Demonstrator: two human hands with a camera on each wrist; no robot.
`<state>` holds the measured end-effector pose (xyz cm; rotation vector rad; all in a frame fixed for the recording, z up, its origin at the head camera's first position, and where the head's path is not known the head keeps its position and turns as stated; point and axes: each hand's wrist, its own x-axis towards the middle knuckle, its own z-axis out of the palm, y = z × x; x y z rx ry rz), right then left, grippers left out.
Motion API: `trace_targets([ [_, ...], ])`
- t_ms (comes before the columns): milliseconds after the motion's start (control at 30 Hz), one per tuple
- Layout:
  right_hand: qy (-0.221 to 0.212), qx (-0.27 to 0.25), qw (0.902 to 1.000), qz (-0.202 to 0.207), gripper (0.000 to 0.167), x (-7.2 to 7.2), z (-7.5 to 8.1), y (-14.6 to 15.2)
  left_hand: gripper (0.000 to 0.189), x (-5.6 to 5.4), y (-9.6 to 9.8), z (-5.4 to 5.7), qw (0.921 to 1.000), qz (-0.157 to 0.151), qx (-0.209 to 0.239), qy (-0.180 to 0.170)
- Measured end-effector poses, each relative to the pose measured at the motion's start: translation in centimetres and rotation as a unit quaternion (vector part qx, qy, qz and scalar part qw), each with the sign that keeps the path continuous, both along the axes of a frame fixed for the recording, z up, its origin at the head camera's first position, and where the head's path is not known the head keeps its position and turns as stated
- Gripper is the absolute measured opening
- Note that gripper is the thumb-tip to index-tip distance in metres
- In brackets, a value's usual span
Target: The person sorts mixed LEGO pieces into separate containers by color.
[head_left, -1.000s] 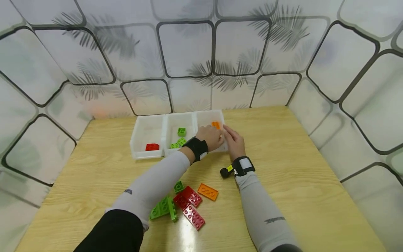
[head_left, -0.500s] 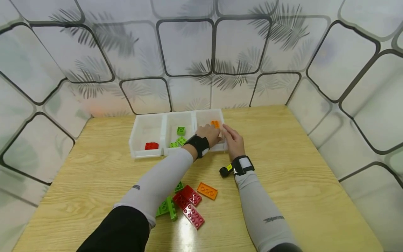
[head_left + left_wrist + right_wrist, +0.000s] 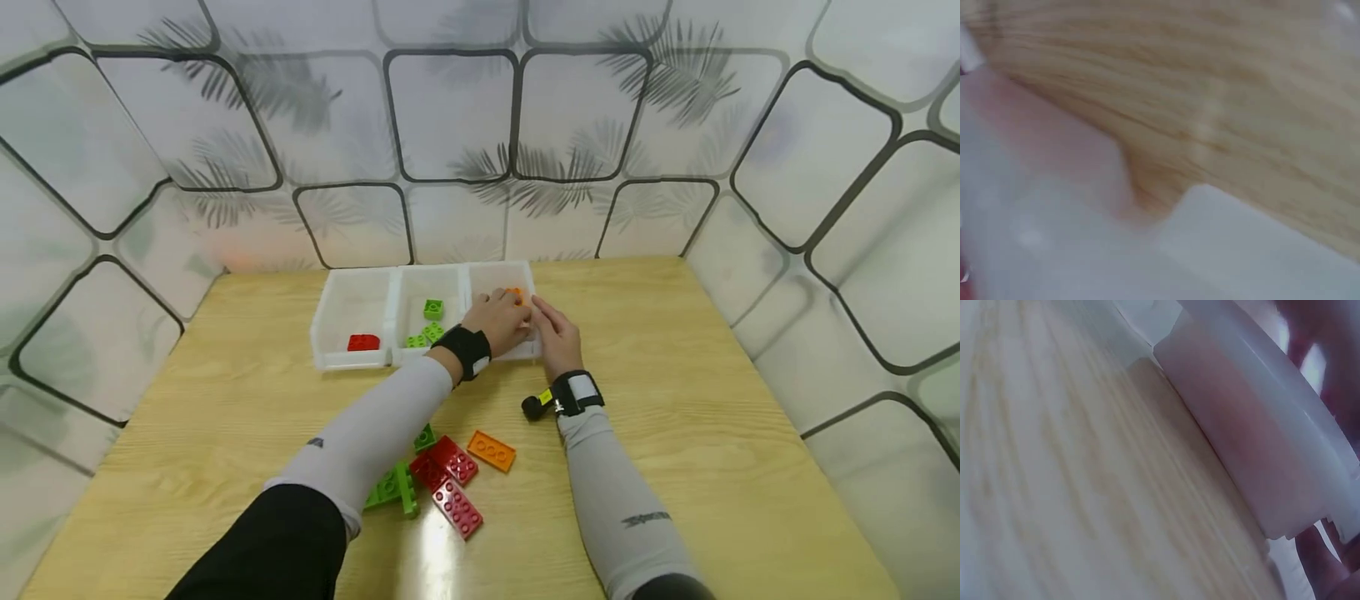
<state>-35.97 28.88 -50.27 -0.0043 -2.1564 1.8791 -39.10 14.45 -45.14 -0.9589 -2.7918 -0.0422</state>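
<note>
In the head view, my left hand (image 3: 497, 323) reaches over the right compartment of a white three-part tray (image 3: 352, 360). Its fingers bend down beside an orange building brick (image 3: 516, 292), which they partly cover. I cannot tell whether they grip a brick. My right hand (image 3: 561, 340) holds the tray's right end, its fingers along the outer wall. The right wrist view shows the tray's pale wall (image 3: 1229, 412) close up, with right fingers (image 3: 1325, 565) at its end. The left wrist view is mostly the blurred tray edge (image 3: 1241, 237) and wood.
Several green bricks (image 3: 432, 309) lie in the middle compartment, and a red one (image 3: 363, 342) in the left. Nearer on the wooden table (image 3: 697, 400) are dark red bricks (image 3: 457, 508), green pieces (image 3: 405, 489) partly under the left forearm, and an orange brick (image 3: 491, 451). Patterned white walls surround the table.
My left fingers have shifted slightly and now cover more of the orange brick in the right compartment. The right hand stays at the tray's end.
</note>
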Motion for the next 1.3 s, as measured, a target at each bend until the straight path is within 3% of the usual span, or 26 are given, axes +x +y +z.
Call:
trace_targets([
  [167,-0.004,0.005,1.0,0.005,0.036,0.0,-0.2,-0.4,0.027,1.5,-2.0,0.9,0.9936,-0.067,0.089,0.02],
  [300,-0.02,-0.021,0.9995,0.01,0.036,0.3,0.6,-0.4,0.034,2.8,-3.8,2.0,0.9883,-0.112,0.097,0.034],
  [433,-0.045,-0.031,0.9985,0.01,0.037,1.2,2.3,-0.2,0.042,4.0,-5.2,3.3,0.9829,-0.146,0.112,0.011],
  [533,-0.06,-0.022,0.998,-0.001,0.037,1.6,3.2,-0.1,0.043,4.9,-6.5,4.3,0.9808,-0.15,0.122,-0.029],
  [700,-0.06,-0.008,0.9981,-0.005,0.037,1.5,3.3,-0.6,0.041,7.1,-10.6,5.3,0.983,-0.103,0.103,-0.112],
  [800,-0.054,-0.011,0.9985,0.004,0.037,1.1,2.5,-1.2,0.04,9.3,-13.3,4.9,0.9817,-0.097,0.085,-0.14],
  [967,-0.05,-0.016,0.9985,-0.015,0.036,0.0,1.1,-0.9,0.045,13.0,-14.2,3.6,0.9738,-0.176,0.017,-0.143],
  [1067,-0.044,-0.003,0.9986,-0.029,0.036,-0.3,0.5,-0.9,0.047,14.9,-13.9,3.0,0.9692,-0.195,-0.027,-0.148],
  [1167,-0.04,0.027,0.9977,-0.049,0.036,-0.4,0.4,-1.2,0.046,15.9,-13.4,2.4,0.9689,-0.195,-0.057,-0.142],
  [1300,-0.039,0.067,0.994,-0.077,0.036,-0.4,0.9,-1.6,0.044,16.6,-12.6,1.3,0.9672,-0.203,-0.096,-0.119],
])
